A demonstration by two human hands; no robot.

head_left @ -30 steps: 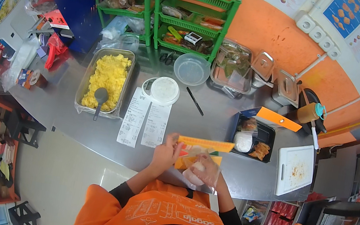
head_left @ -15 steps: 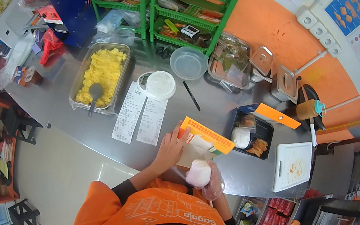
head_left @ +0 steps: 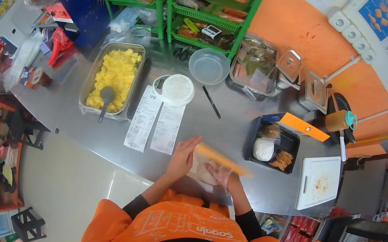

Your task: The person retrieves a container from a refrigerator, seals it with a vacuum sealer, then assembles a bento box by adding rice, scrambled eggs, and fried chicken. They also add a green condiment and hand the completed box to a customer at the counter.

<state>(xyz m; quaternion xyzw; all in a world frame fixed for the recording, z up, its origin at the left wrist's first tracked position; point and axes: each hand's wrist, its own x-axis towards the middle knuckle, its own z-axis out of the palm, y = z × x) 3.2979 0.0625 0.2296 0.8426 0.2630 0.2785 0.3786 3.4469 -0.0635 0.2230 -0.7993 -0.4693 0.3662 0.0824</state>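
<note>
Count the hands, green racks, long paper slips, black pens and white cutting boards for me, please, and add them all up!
Hands: 2
Green racks: 2
Long paper slips: 2
Black pen: 1
White cutting board: 1
Total: 8

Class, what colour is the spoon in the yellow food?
The spoon is dark grey, best seen in the head view.

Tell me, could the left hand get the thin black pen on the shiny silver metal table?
Probably yes: the left hand has only bare table between it and the thin black pen. It seems busy at the blurred orange-edged box, though, so it might have to leave that first.
</note>
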